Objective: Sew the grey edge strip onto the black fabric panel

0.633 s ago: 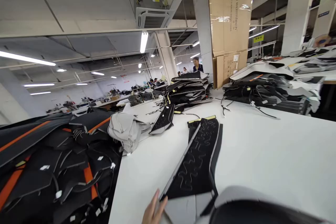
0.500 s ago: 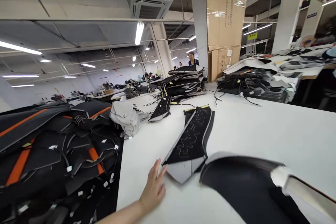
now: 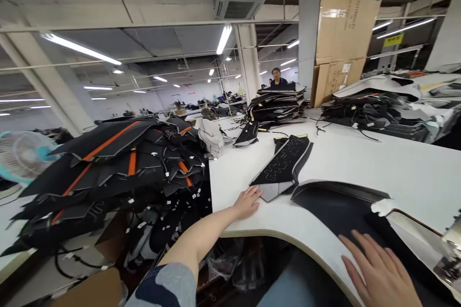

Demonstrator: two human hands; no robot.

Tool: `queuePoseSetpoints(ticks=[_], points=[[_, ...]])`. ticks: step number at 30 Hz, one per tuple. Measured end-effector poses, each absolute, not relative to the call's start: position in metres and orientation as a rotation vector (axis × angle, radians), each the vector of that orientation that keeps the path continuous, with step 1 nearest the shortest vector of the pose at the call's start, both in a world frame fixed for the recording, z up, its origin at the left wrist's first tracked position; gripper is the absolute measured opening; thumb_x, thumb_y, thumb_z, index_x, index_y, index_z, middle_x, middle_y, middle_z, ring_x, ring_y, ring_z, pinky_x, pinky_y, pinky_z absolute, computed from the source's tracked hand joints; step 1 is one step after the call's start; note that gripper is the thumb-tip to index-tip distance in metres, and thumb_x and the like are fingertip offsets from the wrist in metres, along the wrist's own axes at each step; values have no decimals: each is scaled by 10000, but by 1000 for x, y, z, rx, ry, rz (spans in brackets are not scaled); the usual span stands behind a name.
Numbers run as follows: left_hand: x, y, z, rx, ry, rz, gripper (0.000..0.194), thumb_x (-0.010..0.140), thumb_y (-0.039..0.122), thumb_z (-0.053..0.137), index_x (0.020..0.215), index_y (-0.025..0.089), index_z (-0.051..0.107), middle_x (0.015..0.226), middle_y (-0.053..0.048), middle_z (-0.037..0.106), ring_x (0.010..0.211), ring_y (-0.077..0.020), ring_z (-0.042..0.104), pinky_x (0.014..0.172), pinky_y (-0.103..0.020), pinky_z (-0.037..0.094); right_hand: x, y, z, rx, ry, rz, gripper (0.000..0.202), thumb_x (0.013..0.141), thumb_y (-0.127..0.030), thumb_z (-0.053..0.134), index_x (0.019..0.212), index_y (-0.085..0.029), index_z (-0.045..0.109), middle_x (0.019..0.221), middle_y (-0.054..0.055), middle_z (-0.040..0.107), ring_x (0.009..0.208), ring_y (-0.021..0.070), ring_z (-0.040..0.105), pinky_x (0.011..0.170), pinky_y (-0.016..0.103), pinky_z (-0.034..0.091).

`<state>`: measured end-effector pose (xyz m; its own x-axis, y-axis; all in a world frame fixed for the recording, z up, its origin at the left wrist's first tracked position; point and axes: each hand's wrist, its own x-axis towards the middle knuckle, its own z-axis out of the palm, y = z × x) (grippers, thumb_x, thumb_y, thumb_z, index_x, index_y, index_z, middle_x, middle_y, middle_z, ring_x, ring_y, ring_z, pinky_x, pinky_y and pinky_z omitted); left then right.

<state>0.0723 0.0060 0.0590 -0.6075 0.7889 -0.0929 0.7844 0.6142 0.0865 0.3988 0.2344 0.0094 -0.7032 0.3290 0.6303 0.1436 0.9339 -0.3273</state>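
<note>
Both hands lie open: left hand (image 3: 248,202) touches the stitched black panel (image 3: 284,168) at twelve o'clock; right hand (image 3: 378,271) flattens the black fabric piece (image 3: 334,204) on the bench (image 3: 378,163).

The left hand (image 3: 248,201) and forearm are bare, with a short sleeve (image 3: 163,288) patterned in grey and dark navy at the upper arm. The right hand (image 3: 380,273) is bare, fingers ringless
</note>
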Motion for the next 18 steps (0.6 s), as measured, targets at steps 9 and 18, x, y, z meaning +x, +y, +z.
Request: queuePoseSetpoints(ticks=[9, 18], points=[[127, 46, 92, 1454, 2825, 163, 487, 849, 265, 445, 1320, 148, 481, 1411, -171, 394, 1254, -331, 414, 1034, -513, 325, 381, 258, -40, -735, -2579, -46, 632, 842, -581, 287, 1335, -259, 516, 1385, 79, 471, 1288, 360, 389, 990, 608, 311], [197, 217, 65, 2231, 1895, 175, 553, 900, 358, 438, 1406, 148, 366, 1511, -140, 275, 1402, -284, 229, 1124, -475, 275, 440, 187, -13, -527, -2589, -204, 632, 846, -494, 514, 1424, -282, 373, 1422, 76, 430, 1240, 317, 455, 924, 470, 420]])
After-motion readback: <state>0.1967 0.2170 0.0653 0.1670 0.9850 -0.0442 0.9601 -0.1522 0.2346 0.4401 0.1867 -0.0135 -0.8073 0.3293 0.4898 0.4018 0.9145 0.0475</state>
